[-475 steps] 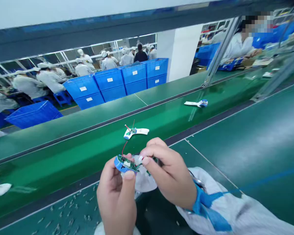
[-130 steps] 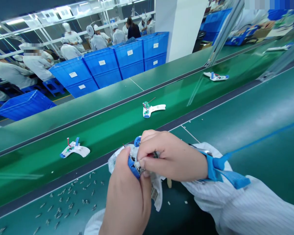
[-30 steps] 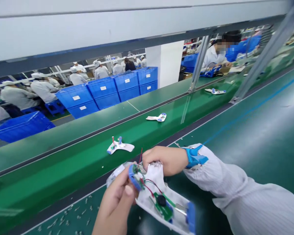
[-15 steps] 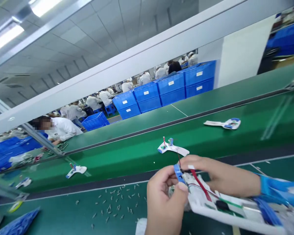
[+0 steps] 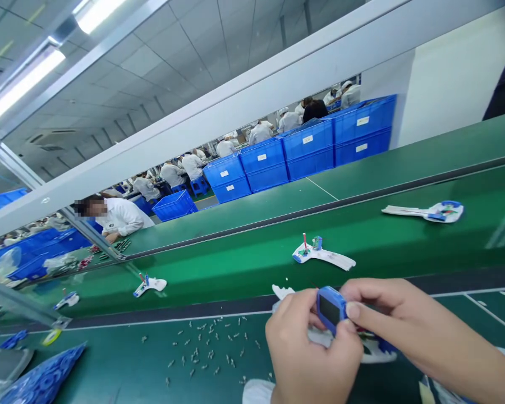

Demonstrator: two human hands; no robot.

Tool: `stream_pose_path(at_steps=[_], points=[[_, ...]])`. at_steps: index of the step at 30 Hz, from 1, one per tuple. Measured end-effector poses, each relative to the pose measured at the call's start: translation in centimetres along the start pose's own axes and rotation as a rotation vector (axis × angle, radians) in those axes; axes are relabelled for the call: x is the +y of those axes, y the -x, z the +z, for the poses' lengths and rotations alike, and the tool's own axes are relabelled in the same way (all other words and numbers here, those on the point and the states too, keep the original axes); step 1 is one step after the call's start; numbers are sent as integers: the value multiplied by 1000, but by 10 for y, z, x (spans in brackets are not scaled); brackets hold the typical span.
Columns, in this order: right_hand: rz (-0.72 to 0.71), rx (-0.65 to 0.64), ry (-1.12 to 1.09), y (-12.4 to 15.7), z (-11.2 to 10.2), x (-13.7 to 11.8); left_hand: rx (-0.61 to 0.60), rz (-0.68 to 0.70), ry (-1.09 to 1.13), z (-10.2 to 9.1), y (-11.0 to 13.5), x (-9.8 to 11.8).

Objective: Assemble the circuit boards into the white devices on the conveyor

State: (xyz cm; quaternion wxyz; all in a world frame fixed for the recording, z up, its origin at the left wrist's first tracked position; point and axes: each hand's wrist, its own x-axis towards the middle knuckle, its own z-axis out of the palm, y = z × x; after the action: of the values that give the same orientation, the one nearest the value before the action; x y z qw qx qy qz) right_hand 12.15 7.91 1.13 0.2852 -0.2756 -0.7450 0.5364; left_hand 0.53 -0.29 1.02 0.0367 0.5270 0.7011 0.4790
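Observation:
Between my two hands is a blue-framed display (image 5: 330,310) with a dark screen facing me. My left hand (image 5: 305,345) grips it from the left, thumb at its lower edge and curled fingers behind. From the right, my right hand (image 5: 382,308) pinches its side with the thumb. Below the hands, part of a white plastic casing (image 5: 377,353) shows; the fingers hide most of it, and I cannot tell how it joins the display. Another white edge (image 5: 281,292) peeks out behind my left hand.
Several small metal pieces (image 5: 210,353) lie scattered on the green bench (image 5: 122,359). On the green belt (image 5: 235,252) beyond lie white casings (image 5: 326,258) with boards. A blue bag (image 5: 46,376) is front left. A co-worker (image 5: 124,219) sits across; blue crates (image 5: 265,163) stand behind.
The display has turned so its dark screen faces me. My right hand has come round to its right side. The opened casing with wires, visible earlier, is now mostly hidden. The view has shifted.

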Motion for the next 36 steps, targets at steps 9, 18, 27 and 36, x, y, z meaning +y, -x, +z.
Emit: stream_pose_path(at_steps=[9,18,27,36], points=[[-87,-43,-310,-11,-1,8,-30,-138,379,4,0,-9],[-148,41,-376,-11,4,2,-13,-289,593,5,-3,-11],[-172,128,-394,-10,-2,1,60,-452,723,5,-2,-14],[-49,213,20,-11,-9,-3,148,-479,726,1,-6,-24]])
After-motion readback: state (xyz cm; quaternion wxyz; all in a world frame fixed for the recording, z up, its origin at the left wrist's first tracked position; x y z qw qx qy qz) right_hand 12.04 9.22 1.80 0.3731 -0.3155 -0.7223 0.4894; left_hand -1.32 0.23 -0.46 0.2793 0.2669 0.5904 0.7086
